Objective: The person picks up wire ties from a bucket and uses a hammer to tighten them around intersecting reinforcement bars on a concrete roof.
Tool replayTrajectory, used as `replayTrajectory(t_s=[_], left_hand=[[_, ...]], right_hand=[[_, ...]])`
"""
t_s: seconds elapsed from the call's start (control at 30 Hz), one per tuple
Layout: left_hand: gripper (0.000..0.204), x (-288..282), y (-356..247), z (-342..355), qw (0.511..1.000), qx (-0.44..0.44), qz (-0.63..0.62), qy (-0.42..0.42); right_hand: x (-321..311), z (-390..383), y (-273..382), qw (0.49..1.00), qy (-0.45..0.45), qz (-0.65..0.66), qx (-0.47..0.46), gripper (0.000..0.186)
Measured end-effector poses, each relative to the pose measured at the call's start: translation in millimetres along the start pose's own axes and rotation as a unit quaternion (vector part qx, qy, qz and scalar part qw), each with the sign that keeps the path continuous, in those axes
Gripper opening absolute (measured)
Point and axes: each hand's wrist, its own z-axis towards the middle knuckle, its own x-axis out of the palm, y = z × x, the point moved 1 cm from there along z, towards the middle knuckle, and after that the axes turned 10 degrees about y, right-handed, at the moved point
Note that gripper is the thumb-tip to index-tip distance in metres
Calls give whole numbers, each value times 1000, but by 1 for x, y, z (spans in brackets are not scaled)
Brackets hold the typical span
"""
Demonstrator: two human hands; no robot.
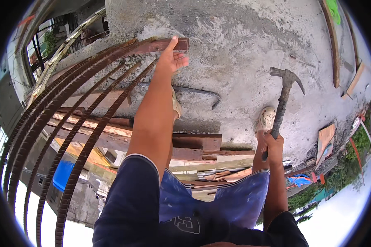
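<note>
Near three o'clock, the right hand [274, 145] closes around a claw hammer [281, 108], its dark handle lumpy, its scuffed grey head at two. At twelve, the left hand [172, 59] is loosely open, thumb over a reddish-brown board [156, 46].

Flat, bright daylight spreads over the concrete floor [235, 53] around the hammer [281, 107], which looks crisp, with only soft shade by the stacked boards [198, 142] to the hammer's lower left. The sky [338, 218] below and right of the hammer is blown out to white, while the shirt [140, 230] to its lower left sinks to near-black with little detail. Fisheye distortion bends the rebar rods [97, 133] far left of the hammer into strong arcs, and a black, blue-fringed rim rounds off the view well outside it.
</note>
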Motion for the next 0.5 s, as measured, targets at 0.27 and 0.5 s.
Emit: replayTrajectory(t_s=[0.27, 0.5], left_hand=[[51, -96, 80, -229, 977, -45, 207, -30], [39, -189, 86, -465, 957, 117, 150, -217]], right_hand=[[-189, -126, -22, 958, -96, -268, 47, 16], [-386, -178, -86, 873, -41, -403, 270, 19]])
